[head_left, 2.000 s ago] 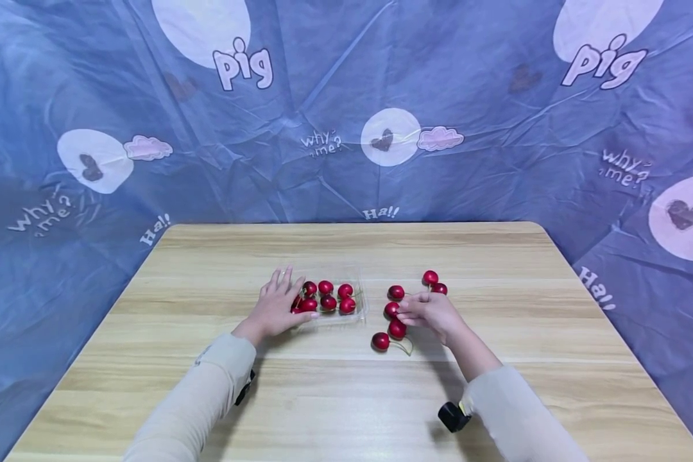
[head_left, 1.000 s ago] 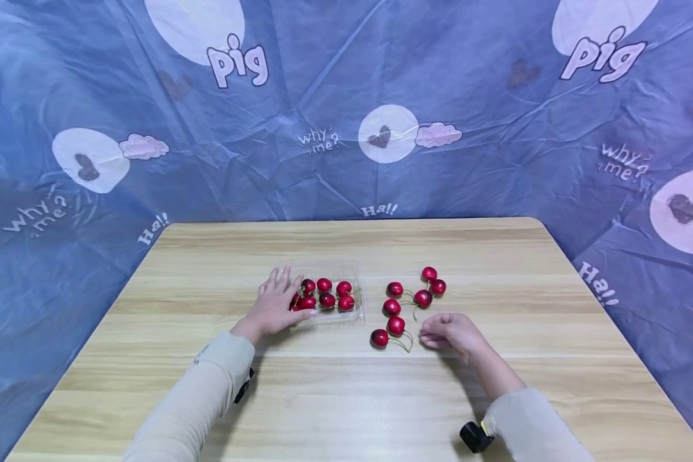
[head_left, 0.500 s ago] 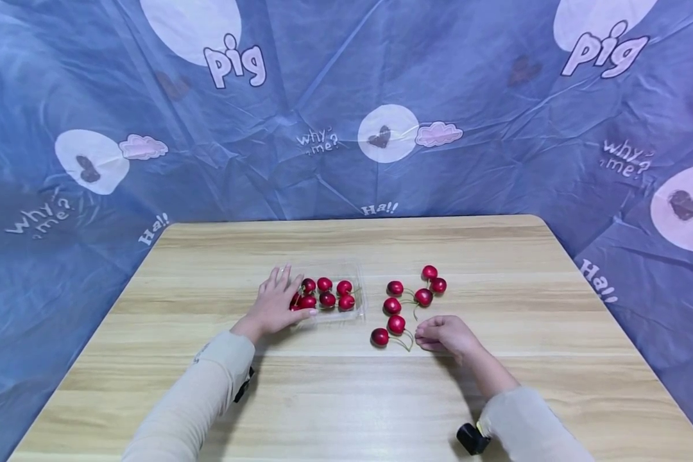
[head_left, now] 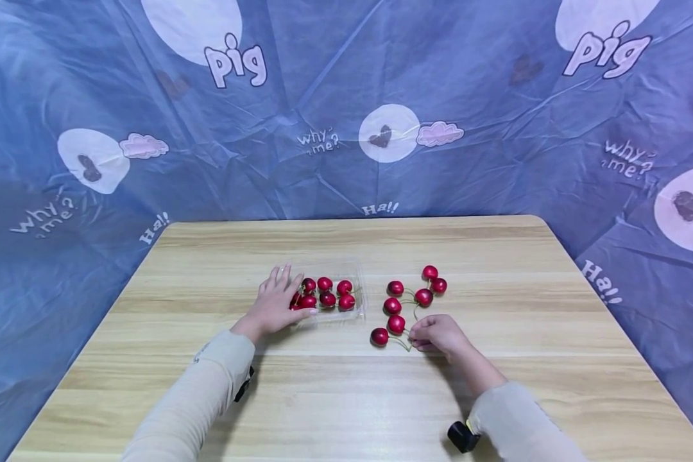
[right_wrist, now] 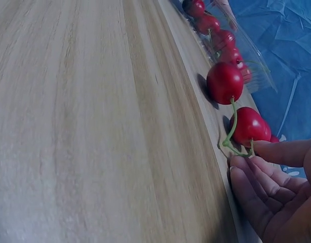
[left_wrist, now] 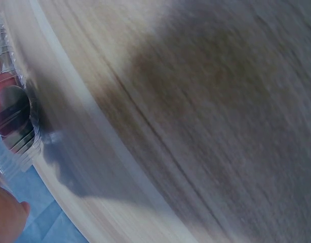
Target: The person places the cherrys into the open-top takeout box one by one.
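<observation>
My left hand (head_left: 273,308) rests with fingers spread over the left end of a clear plastic box (head_left: 362,308). Several red cherries (head_left: 326,299) lie inside it, some hidden under the hand. To the right, my right hand (head_left: 441,335) pinches the green stem (right_wrist: 234,117) of a cherry pair between thumb and fingertips. The pair's upper cherry (head_left: 396,325) and lower cherry (head_left: 379,337) sit on the table left of the fingers. In the left wrist view only part of the left hand (left_wrist: 7,215) shows beside the box's wall.
Beyond the right hand lie more stemmed cherries, among them a near one (head_left: 392,305), a middle one (head_left: 423,297) and a far one (head_left: 430,273). The wooden table (head_left: 335,398) backs onto a blue printed cloth (head_left: 300,179).
My right hand first drew back from the cherries, leaving a cherry on the table, then moved left to the near pair's stem. The left hand stays on the box.
</observation>
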The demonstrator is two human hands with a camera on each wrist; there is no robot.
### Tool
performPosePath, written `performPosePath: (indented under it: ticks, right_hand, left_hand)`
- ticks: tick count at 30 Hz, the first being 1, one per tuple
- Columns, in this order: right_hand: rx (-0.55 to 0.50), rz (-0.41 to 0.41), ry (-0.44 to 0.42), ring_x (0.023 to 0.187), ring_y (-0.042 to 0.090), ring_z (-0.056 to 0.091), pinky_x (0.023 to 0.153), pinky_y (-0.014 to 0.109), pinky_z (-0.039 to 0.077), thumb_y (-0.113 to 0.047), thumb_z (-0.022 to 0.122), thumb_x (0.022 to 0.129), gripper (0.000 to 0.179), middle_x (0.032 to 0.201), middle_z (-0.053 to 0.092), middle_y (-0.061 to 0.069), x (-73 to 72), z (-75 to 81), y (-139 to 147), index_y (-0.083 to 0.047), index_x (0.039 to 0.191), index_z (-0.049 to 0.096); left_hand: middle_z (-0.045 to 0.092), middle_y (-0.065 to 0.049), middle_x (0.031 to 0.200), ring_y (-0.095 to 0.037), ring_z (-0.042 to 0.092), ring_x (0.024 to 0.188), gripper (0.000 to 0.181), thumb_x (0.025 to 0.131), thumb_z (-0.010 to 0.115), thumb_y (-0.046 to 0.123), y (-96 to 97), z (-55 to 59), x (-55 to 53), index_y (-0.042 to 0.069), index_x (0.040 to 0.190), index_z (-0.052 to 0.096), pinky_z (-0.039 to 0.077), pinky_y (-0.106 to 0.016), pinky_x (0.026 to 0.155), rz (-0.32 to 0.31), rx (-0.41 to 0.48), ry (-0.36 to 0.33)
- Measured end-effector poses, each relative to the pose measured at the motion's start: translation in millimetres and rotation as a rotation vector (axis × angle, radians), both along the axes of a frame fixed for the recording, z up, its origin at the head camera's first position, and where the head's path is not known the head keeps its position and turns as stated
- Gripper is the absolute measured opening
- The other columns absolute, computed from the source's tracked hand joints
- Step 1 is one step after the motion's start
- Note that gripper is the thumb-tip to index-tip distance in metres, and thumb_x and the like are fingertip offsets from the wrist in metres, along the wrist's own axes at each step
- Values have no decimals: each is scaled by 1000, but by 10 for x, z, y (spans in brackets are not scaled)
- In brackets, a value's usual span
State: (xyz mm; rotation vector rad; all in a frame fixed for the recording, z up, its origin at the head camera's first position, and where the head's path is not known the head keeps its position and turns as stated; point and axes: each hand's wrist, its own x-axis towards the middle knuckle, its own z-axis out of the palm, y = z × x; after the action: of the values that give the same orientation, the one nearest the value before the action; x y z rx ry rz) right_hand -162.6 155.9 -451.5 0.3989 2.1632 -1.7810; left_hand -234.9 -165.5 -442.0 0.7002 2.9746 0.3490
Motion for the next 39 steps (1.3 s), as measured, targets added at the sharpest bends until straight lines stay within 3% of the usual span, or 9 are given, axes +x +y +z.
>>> performPosePath:
  ticks: [11, 39]
  right_hand:
    - [-17, -18, -16, 54, 15, 57, 56, 27, 51, 9, 55, 75, 13, 68, 58, 11, -8, -28, -33, 13, 87, 54]
    - [-242, 39, -1, 62, 14, 58, 65, 28, 50, 8, 45, 82, 20, 72, 57, 10, 8, 32, -7, 20, 98, 44]
  left_hand:
    - [0, -19, 142, -38, -6, 126, 91, 72, 33, 72, 3, 6, 2, 10, 138, 21, 7, -54, 98, -5, -1, 4]
    - [0, -19, 142, -38, -6, 126, 93, 72, 31, 74, -16, -33, 1, 10, 138, 20, 7, -53, 98, -6, -5, 13]
